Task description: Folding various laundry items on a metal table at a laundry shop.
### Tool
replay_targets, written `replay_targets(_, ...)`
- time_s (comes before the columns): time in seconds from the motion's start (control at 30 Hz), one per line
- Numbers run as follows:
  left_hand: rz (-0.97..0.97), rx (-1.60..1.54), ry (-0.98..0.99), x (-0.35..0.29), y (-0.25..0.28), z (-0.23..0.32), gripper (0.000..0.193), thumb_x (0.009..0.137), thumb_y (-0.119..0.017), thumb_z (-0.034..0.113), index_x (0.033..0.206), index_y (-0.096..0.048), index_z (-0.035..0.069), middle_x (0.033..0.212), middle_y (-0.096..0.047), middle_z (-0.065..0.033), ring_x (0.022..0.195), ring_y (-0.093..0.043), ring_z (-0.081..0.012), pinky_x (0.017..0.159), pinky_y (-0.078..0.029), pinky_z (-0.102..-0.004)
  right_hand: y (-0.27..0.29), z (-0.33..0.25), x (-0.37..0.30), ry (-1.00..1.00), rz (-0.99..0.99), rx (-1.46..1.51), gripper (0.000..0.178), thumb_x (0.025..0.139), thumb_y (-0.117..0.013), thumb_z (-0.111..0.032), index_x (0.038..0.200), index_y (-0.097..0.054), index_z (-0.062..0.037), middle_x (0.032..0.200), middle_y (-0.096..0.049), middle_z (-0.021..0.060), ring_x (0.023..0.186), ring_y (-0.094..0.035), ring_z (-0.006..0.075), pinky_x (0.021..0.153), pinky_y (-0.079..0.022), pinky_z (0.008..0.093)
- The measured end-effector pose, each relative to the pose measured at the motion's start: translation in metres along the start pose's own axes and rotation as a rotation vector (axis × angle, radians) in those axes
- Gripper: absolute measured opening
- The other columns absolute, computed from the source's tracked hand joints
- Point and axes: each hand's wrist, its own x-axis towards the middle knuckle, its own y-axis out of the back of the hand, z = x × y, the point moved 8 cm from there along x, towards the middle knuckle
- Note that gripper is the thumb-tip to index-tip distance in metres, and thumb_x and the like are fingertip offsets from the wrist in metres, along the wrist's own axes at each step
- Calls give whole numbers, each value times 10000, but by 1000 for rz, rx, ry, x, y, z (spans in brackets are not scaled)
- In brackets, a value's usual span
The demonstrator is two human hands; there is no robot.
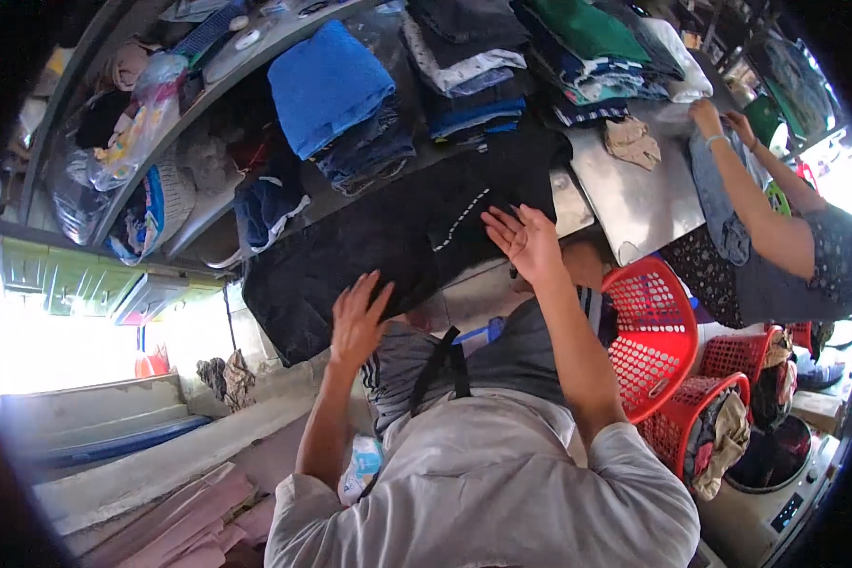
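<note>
While the black garment (379,237) lies spread across the front edge of the metal table (653,204), neither hand is clamped on anything as far as I can see. The left hand (357,317) has its fingers fanned out, back up, over the near edge of the cloth. The right hand (528,244) is loose too, palm partly showing, fingertips right by the cloth; can't tell if they're actually touching it.

The garment itself is plain, dark and kinda wrinkly, with a slanting row of short white marks (462,220) toward its right end. Its left end droops off the edge. Can't tell what sort of clothing it is.

Behind it, the table's loaded with folded piles: a bright blue folded cloth (329,85) tops one, a green folded cloth (592,28) another, and a crumpled beige cloth (632,142) sits on bare metal. Over on the left, a shelf holds a clear plastic bag (147,128) with stuff inside.

To the right, another person (814,246) handles a grey-blue garment (719,199). Below are a red basket (648,331), more baskets with clothes, and a washing machine (786,506).
</note>
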Motion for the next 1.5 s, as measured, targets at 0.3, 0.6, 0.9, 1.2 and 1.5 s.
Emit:
replay_targets(0.3,251,-159,423,-147,66,-144,252,808,-762,21,1060,-753,32,1036,-707,-116,984,-674,-271,866,-527,-393,9,-6,6,0,72,-89,177,1039,-554,-204,1141,-520,-63,1338,-648,274,1230,-672,399,984,-606,493)
replay_targets(0.6,544,37,917,-148,58,-203,650,803,-911,377,1285,-657,24,1094,-683,-142,1055,-656,-301,900,-529,-437,-76,27,-66,799,71,-1055,847,898,-626,5,1650,-243,-65,1642,-358,187,1465,-411,317,1195,-336,438)
replay_targets(0.9,549,-253,1085,-164,45,-226,368,924,-790,351,958,-755,-14,772,-722,-93,743,-702,-265,653,-542,-386,-103,133,-114,895,-691,-1949,598,768,-734,-69,1355,-623,-57,1562,-483,152,1440,-462,352,1207,-337,536)
replay_targets(1.2,1301,-1166,481,-54,165,-154,440,843,-765,44,1267,-669,-22,1134,-730,-138,974,-724,-266,851,-619,-365,-94,154,-109,775,-623,-2285,836,888,-739,-407,1579,-422,-58,1716,-261,157,1594,-218,342,1285,-166,551)
replay_targets(1.5,1172,-1450,629,-73,134,-197,437,892,-733,140,1298,-654,0,1230,-718,-148,1081,-713,-298,892,-633,-406,-98,40,-82,1022,-310,-1757,420,912,-698,-182,1326,-665,-112,1399,-601,127,1259,-553,353,1021,-456,490)
